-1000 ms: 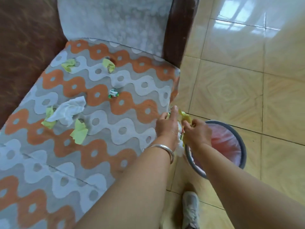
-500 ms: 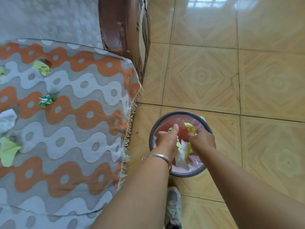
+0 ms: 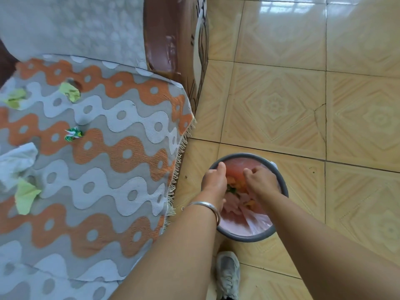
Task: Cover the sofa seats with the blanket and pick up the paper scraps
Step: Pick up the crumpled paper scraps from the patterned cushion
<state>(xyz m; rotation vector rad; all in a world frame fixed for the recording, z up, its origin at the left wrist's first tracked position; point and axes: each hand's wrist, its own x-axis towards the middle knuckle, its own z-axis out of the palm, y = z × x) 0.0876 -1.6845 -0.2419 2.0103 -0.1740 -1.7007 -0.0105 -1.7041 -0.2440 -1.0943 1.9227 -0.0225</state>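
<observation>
**Bin** (image 3: 284, 187): grey rim, pink liner (image 3: 257, 224), standing on the tiled floor (image 3: 281, 105). I use it as my reference.

**Left hand** (image 3: 213, 180): in the bin mouth at the sofa-side rim, fingers turned down out of my sight, bracelet (image 3: 205, 205) on the wrist. I cannot tell whether it grips anything.

**Right hand** (image 3: 259, 180): in the bin mouth just right of the left hand, not touching it, fingers curled under. Contents, if any, are hidden.

**Blanket** (image 3: 108, 169): left of the bin, spread over the seat, fringe hanging near the rim.

**Scraps** (image 3: 69, 92): I count five on the blanket, all well left of the bin. There are three green pieces, one green-and-white crumple (image 3: 73, 134) and one white tissue (image 3: 17, 161).

**Shoe** (image 3: 228, 276): just on my side of the bin.

**Change:** a second ago both hands pinched yellow-green and white paper together at the blanket's edge above the bin. Half a second ago they were over the bin mouth with the paper showing. Now they sit lower and apart, and that paper no longer shows.

**Reading:** I judge this handful dropped or dropping. This seat looks covered, and the pickup is partway done with five scraps left. The next reach goes back left of the bin.
</observation>
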